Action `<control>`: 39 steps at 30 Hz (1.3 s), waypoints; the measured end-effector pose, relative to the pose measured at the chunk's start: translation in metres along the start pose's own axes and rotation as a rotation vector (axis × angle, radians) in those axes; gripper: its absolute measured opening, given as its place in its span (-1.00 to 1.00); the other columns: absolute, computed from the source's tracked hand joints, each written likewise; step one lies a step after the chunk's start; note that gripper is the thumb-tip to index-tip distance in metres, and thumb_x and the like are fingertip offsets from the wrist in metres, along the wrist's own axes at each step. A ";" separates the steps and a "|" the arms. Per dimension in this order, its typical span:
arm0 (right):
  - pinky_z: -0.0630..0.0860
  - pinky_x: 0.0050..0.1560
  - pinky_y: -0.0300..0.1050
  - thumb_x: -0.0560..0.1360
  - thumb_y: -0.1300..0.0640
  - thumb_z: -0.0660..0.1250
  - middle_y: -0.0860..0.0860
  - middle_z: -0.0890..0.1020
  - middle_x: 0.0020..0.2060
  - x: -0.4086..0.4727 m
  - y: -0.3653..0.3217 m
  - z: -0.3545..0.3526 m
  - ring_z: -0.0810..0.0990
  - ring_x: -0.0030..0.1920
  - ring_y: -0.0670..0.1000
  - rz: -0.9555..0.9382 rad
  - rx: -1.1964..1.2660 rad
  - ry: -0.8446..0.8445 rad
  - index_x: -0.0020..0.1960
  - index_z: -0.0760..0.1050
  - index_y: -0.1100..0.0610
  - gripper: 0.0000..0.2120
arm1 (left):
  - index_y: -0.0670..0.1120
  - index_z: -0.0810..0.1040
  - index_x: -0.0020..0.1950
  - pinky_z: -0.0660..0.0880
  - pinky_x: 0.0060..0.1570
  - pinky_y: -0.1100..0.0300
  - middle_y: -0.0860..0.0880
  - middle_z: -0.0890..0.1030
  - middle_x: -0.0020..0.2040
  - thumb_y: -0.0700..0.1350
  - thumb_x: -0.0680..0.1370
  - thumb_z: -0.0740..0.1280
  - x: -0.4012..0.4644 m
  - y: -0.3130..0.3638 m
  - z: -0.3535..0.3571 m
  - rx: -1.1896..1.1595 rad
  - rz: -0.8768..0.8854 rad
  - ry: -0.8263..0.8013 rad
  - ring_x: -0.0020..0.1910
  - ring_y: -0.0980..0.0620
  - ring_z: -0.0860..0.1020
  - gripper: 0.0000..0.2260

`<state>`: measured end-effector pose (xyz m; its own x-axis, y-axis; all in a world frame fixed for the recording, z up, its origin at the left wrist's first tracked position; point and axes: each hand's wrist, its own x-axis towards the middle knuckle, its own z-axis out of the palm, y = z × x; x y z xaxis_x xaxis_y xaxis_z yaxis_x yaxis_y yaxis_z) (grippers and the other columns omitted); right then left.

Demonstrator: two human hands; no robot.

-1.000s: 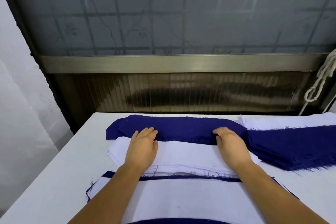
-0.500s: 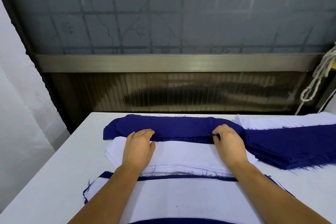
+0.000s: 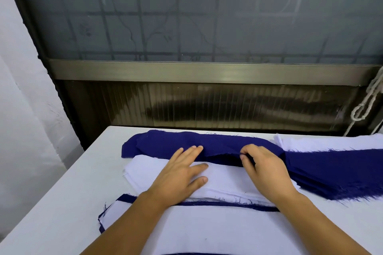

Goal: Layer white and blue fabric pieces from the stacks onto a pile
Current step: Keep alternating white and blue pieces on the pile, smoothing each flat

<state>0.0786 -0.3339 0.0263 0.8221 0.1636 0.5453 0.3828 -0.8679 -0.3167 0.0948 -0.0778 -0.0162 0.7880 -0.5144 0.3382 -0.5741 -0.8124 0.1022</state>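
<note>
**Right fingers pinching the blue edge, left hand lying flat**

I am watching the fingertips [image 3: 243,156] of the right hand [image 3: 264,168] curling in and pinching the near, frayed edge of the top blue fabric piece [image 3: 207,145], which is rising slightly off the layers beneath it at that point. The left hand [image 3: 180,174] is lying palm down with its fingers straight and a little spread; the longer fingertips are touching the same blue edge, while the rest of the hand is resting on the white fabric stack [image 3: 228,180].

That blue piece is stretching across the far side of the white stack, its left end drooping onto the table [image 3: 62,203]. To the right, I am seeing the blue fabric stack [image 3: 335,174] fanning out with ragged threads along its near edge, and a further white stack [image 3: 331,142] sitting behind it, near the table's far edge.

Closest to me, under both forearms, the pile [image 3: 217,232] is showing a white piece on top with narrow blue borders peeking out along its far and left edges.

Beyond the table, a knotted cord [image 3: 366,105] is hanging at the right, in front of a frosted window [image 3: 207,16].
</note>
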 end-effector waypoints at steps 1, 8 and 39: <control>0.50 -0.32 -0.12 0.53 0.20 0.35 -0.13 0.54 -0.29 -0.003 -0.006 -0.005 0.50 -0.29 -0.04 -0.036 -0.014 0.006 -0.07 0.52 0.07 -0.95 | 0.17 0.32 0.47 -0.27 0.49 0.16 0.11 -0.09 0.59 0.27 0.62 -0.03 0.001 0.001 0.000 0.021 -0.002 -0.026 0.54 0.17 -0.18 -0.53; 0.49 -0.42 -0.08 0.46 0.32 0.40 -0.12 0.51 -0.33 -0.022 -0.029 -0.019 0.47 -0.36 -0.04 -0.060 0.010 0.012 -0.10 0.54 0.13 -0.88 | 0.17 0.17 0.52 -0.28 0.49 0.13 0.10 -0.27 0.57 0.31 0.60 -0.03 0.000 0.008 -0.002 0.077 -0.055 -0.078 0.51 0.16 -0.31 -0.49; 0.51 -0.25 -0.28 0.54 0.04 0.35 -0.43 0.57 -0.16 -0.060 0.010 -0.089 0.57 -0.12 -0.30 0.292 0.249 -0.329 -0.07 0.51 -0.22 -0.87 | 0.16 0.56 -0.24 0.47 -0.16 0.29 0.17 0.57 -0.19 -0.09 0.46 0.48 -0.092 -0.034 -0.127 -0.304 -0.331 -0.176 -0.18 0.14 0.54 -0.82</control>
<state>-0.0047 -0.3938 0.0597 0.9838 0.1051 0.1455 0.1733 -0.7679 -0.6166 0.0135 0.0320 0.0676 0.9500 -0.3016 0.0805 -0.3042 -0.8366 0.4556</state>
